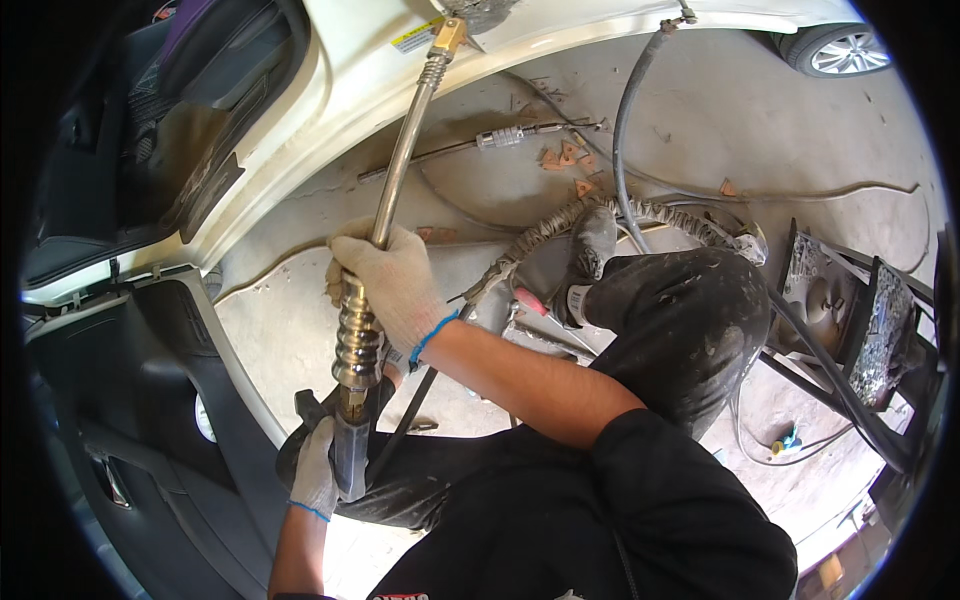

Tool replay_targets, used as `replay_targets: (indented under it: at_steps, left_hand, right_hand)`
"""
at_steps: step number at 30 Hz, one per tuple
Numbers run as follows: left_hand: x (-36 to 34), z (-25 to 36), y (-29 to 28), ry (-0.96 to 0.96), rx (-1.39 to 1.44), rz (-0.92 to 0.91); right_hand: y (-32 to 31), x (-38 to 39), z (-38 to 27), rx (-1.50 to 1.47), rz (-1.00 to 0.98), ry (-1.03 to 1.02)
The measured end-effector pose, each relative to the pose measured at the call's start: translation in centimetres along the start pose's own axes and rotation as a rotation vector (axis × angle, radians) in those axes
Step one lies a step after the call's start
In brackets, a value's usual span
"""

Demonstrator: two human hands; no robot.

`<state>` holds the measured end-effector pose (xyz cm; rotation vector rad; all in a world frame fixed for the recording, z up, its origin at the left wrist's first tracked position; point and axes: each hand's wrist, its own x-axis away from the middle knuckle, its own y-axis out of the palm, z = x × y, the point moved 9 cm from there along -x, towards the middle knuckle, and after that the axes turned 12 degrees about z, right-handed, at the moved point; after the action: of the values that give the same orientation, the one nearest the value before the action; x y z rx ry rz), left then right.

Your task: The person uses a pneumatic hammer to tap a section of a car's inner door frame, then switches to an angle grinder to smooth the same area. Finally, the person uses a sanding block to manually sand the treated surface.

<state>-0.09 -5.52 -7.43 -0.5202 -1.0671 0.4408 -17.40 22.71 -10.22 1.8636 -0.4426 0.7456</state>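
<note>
At top, the slide hammer (402, 160) seems already set on the white panel (365, 60), left hand (316, 470) and right hand (393, 285) gripping it.

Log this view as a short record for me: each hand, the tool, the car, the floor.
Left hand: gloved, against the grey handle, fingers partly hidden
Right hand: gloved, closed around the tool where the rod meets the ribbed metal sleeve
Tool tip: brass-coloured fitting, up at the white car body; exact contact unclear
Car door: open, on the left
Floor: second rod tool, rust-brown pieces, hoses
</note>
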Motion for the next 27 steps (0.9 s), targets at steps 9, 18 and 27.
replay_targets:
  at_steps: [9, 18, 27]
  left_hand:
    - [0.54, 0.42, 0.33, -0.018, 0.020, 0.014]
    - [0.45, 0.25, 0.10, -0.016, 0.034, 0.039]
    - [0.42, 0.19, 0.21, -0.004, 0.023, 0.026]
  right_hand:
    - [0.42, -0.51, -0.05, -0.008, -0.016, 0.017]
    - [0.50, -0.67, 0.01, -0.026, -0.011, 0.032]
    - [0.25, -0.69, 0.00, -0.045, -0.006, 0.033]
